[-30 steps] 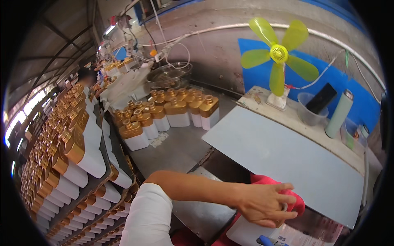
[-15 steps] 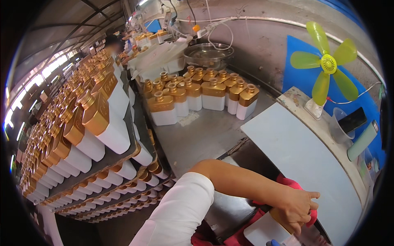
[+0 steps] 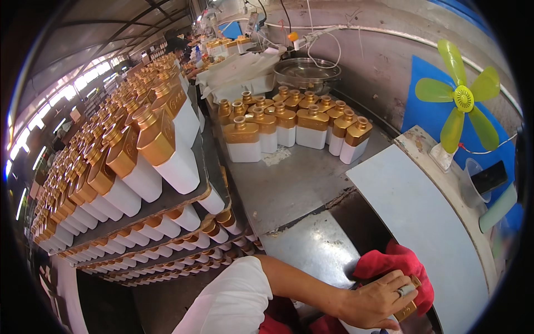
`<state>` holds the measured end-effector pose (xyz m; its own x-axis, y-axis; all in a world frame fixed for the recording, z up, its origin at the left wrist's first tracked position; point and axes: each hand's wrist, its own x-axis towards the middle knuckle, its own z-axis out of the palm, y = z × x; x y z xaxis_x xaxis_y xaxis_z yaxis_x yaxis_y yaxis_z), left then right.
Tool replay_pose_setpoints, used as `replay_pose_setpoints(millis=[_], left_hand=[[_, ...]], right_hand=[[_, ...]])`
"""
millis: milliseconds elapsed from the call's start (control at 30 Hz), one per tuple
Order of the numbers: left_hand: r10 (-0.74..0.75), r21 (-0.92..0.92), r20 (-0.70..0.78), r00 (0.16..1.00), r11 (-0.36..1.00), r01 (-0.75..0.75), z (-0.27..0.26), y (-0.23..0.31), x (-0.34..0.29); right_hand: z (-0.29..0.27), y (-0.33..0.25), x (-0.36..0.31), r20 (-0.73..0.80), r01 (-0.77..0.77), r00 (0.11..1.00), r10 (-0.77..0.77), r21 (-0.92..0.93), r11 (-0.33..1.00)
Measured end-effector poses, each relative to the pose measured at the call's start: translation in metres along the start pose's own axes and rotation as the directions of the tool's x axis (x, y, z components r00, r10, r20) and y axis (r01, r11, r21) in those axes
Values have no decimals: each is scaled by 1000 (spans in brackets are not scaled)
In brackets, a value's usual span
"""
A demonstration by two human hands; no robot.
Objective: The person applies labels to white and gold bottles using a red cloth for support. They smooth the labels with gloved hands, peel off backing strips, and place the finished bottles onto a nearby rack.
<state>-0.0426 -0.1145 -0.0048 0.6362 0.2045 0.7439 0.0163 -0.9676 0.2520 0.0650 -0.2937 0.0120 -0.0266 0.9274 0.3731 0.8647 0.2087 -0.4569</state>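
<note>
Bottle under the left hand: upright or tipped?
Tipped: the gold-and-white bottle leans well over, its gold shoulder to the right of the white body, which shows beneath the left hand.

Your left hand (image 3: pixel 375 300) curls over a gold-and-white bottle (image 3: pixel 407 312), beside a red cloth (image 3: pixel 389 261). Ahead, more bottles (image 3: pixel 311 122) bunch on the metal tabletop (image 3: pixel 283 192), from near its left edge toward its wall-side edge. To your left, dark boards (image 3: pixel 167 207) carry bottle rows (image 3: pixel 179 170); rightward, a yellow-green fan (image 3: pixel 463 99) stands at the ledge's (image 3: pixel 416 140) far end.
</note>
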Motion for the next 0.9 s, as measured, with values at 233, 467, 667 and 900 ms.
replay_pose_setpoints(millis=[233, 467, 667, 900], left_hand=[[-284, -111, 99, 954, 949, 294, -5, 6, 18], [-411, -508, 695, 591, 302, 807, -13, -34, 45], [-395, -620, 565, 725, 376, 688, 8, -49, 13], [-322, -650, 188, 928, 667, 363, -23, -42, 11]], right_hand=[[1, 20, -11, -63, 23, 998, -22, 3, 1000], [2, 27, -31, -93, -5, 996, 7, 22, 1000], [-21, -1, 2, -55, -96, 993, 100, 68, 993], [-23, -2, -24, -90, -207, 971, 221, 142, 968]])
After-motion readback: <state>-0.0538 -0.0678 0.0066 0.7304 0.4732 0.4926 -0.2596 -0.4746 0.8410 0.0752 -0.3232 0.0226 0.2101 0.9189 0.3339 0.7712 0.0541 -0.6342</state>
